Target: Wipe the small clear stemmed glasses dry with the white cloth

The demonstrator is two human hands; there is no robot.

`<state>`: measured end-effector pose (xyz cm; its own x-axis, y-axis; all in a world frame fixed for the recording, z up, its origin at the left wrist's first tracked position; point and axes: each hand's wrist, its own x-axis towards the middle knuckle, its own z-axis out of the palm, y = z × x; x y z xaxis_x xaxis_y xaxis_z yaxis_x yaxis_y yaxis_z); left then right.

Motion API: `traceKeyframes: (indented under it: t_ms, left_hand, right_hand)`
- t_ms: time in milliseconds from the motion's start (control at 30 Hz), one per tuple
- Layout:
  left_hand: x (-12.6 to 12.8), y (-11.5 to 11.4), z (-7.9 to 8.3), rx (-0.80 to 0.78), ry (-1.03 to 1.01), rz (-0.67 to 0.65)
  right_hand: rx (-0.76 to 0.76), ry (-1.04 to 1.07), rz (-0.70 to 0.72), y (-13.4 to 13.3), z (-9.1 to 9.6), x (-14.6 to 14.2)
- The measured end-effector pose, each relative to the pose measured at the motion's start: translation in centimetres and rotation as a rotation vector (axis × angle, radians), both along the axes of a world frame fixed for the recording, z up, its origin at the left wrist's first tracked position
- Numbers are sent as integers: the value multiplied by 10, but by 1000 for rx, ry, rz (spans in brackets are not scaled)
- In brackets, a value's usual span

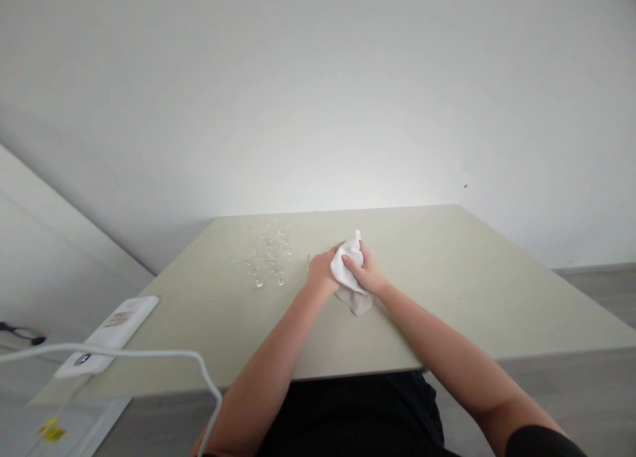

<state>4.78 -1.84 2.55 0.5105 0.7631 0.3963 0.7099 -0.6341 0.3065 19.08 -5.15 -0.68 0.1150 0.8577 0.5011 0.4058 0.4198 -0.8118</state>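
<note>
Both my hands meet near the middle of a beige table [447, 298]. My right hand [366, 271] is closed round a white cloth [348, 269], which bunches up above my fingers and hangs down below them. My left hand [322, 269] is closed against the cloth's left side; whatever it holds is hidden behind the cloth. Just left of my hands stand several small clear glasses [268, 255] in a loose group.
A white flat device [112, 334] lies at the table's near left corner, with a white cable [149, 354] curving in front of it. A plain white wall stands behind the table. Grey floor shows at the right.
</note>
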Motion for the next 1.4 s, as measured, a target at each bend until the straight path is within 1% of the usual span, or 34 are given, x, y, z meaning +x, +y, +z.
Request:
traceKeyframes:
  t_ms: [67,133,200,233,267,300,333,400,467,500,533,567,600,667,700,733,767,800,833,900,933,967,1000,1033,1067,1100,1133,1167,1200,1233,1267,1300,1400]
  left_hand:
    - [7,4,-9,68,7,13]
    - [11,1,-15,200,40,15]
    - [13,-5,-18,292,87,13]
    - [14,-7,-19,294,96,24]
    - [15,-8,-20,257,96,39]
    - [15,-6,-22,192,94,50]
    - [14,-3,-23,112,94,60]
    - [10,6,-26,-28,111,59]
    - [2,15,-26,-80,136,21]
    - [-1,18,-25,-84,147,-10]
    - [-4,19,-24,-70,151,-15]
    - [-6,18,-22,-31,146,0]
    - [-6,16,-19,37,132,28]
    - [-3,9,-14,191,127,78]
    - [0,6,-12,242,146,90]
    - [2,3,-10,257,177,99]
    - [5,2,-9,228,213,109]
    - [6,1,-8,160,248,124]
    - [7,1,-7,71,279,131]
    - [6,3,-5,-95,323,122]
    - [5,4,-5,-142,335,108]
    - [4,5,-5,-153,337,97]
    - [3,5,-4,-132,330,98]
    - [2,4,-4,-88,315,105]
    - [2,3,-4,-27,300,114]
    - [2,2,-5,42,289,117]
    - [3,1,-5,112,287,112]
    - [3,0,-6,171,294,101]
    - [4,0,-7,211,304,90]
    - [4,1,-8,225,313,87]
    - [4,2,-9,205,321,95]
    - [4,4,-10,151,327,106]
    - [1,12,-11,-79,343,93]
  right_hand:
    - [14,39,-54,6,-2,1]
    - [-24,158,-120,12,-4,0]
    - [-145,309,-126,17,-7,-2]
    - [-214,360,-103,18,-7,-2]
    - [-267,377,-69,18,-7,-2]
    - [-289,354,-38,16,-7,-1]
    - [-275,293,-16,14,-5,1]
    - [-173,89,10,7,-1,5]
    - [-48,-122,45,2,4,8]
    - [-2,-186,64,0,6,8]
    - [22,-203,77,-1,7,7]
    - [23,-163,71,-1,7,4]
    - [-6,-65,49,1,7,0]
    - [-147,220,16,4,4,-7]
    - [-237,351,33,6,3,-10]
    - [-298,430,53,7,2,-11]
    - [-321,445,74,7,2,-11]
    - [-300,393,85,5,3,-8]
    - [-244,290,81,3,5,-5]
    - [-106,31,62,-1,9,4]
    - [-59,-68,68,-3,11,7]
    - [-31,-131,70,-4,12,9]
    - [-21,-141,68,-4,12,9]
    - [-34,-96,58,-3,11,8]
    - [-77,-7,50,0,9,6]
    - [-151,122,40,3,6,2]
    - [-260,278,62,6,2,-1]
    - [-407,401,129,8,-1,-4]
    - [-497,472,179,10,-4,-5]
    - [-548,508,213,11,-6,-6]
    - [-539,493,223,11,-7,-5]
    - [-479,430,211,10,-7,-2]
    - [-217,74,149,4,0,6]
